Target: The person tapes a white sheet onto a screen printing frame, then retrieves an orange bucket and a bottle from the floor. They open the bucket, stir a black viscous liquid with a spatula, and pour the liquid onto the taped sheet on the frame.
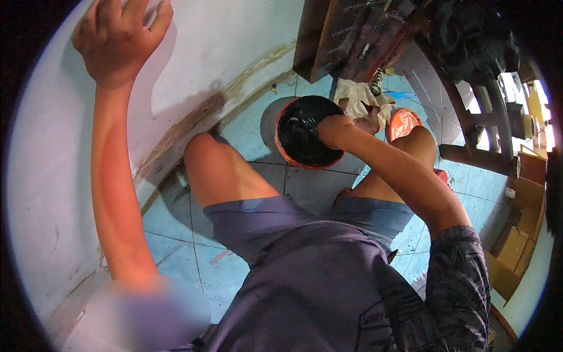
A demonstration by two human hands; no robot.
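My left hand (120,50) is raised at the upper left, pressed against the white wall (217,41). Its thumb stands apart from the fingers and nothing is in it; some fingertips run out of view at the top. Between my bent knees, a round bucket (311,166) with an orange-red rim stands on the floor. Its inside is dark, with pale wet-looking streaks near the middle. My right hand (335,132) reaches over the bucket's right side and into it. The fingers are hidden there, and whether they hold anything does not show.
Right of the bucket lie crumpled beige paper or cloth (355,97) and an orange round lid-like piece (404,123). A dark wooden panel (319,35) leans beyond them. Dark wooden furniture (478,152) and cardboard boxes (516,249) stand at right. Blue tiles (223,267) cover the floor.
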